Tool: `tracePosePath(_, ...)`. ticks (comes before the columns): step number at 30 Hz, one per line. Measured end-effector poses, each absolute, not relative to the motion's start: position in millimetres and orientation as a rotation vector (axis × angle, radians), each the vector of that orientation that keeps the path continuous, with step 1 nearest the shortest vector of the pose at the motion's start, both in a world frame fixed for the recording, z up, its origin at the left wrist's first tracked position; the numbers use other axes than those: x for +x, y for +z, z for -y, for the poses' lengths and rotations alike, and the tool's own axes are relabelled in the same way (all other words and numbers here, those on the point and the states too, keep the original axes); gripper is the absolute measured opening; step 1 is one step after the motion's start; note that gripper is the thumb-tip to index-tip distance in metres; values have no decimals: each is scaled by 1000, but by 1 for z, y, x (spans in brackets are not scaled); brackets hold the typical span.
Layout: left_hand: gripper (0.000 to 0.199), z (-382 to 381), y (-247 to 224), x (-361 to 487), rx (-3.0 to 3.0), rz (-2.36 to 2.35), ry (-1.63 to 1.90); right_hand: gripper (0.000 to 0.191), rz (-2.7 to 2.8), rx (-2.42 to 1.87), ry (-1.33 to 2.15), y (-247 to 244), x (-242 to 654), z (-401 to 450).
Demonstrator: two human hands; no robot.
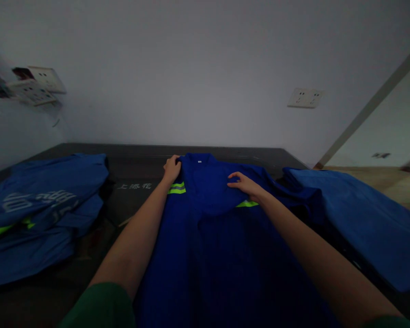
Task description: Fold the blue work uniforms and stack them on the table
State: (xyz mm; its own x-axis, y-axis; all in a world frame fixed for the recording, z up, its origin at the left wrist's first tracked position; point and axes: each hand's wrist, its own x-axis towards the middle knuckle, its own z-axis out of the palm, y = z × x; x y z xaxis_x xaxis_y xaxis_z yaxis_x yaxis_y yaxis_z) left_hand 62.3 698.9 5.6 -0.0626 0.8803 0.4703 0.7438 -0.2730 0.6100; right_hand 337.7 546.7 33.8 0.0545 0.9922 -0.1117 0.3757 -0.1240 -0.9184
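A dark blue garment (205,191) with a collar and yellow-green reflective strips lies spread in front of me, its collar towards the wall. At its left shoulder edge is my left hand (172,168), the fingers curled over the cloth and partly hidden. My right hand (244,184) is over the chest part, right of the collar, just above a reflective strip. Its thumb and fingers are apart, with no cloth visible between them. One sleeve of the garment stretches out to the right.
On the left lies a crumpled blue garment (54,196) with white lettering and a reflective strip. Folded blue cloth (369,214) is at the right. The dark table (133,161) meets a pale wall with sockets (305,98).
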Motion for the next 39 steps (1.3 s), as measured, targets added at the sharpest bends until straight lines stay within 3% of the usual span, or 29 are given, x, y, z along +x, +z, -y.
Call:
tracePosePath(7, 34, -693, -3, 68, 2249, -1920, 1048, 36, 1601, -1429, 1034, 58, 344, -504)
tracePosePath(16, 56, -696, -11, 70, 2408, -1998, 760, 44, 1462, -1629, 1216, 13, 336, -468)
tracePosePath(21, 62, -690, -9, 80, 2346, -2174, 700, 44, 1403, -1584, 1243, 16, 338, -458)
tracePosePath(25, 60, -687, -12, 86, 2313, -2159, 609, 53, 1462, -1537, 1375, 24, 340, -446)
tracePosePath(32, 61, -687, -10, 85, 2186, -2222, 535, 28, 1318, -1407, 1433, 17, 344, -446)
tracePosePath(39, 55, -682, -8, 83, 2209, -2228, 621, 36, 1313, -1340, 1370, 19, 350, -449)
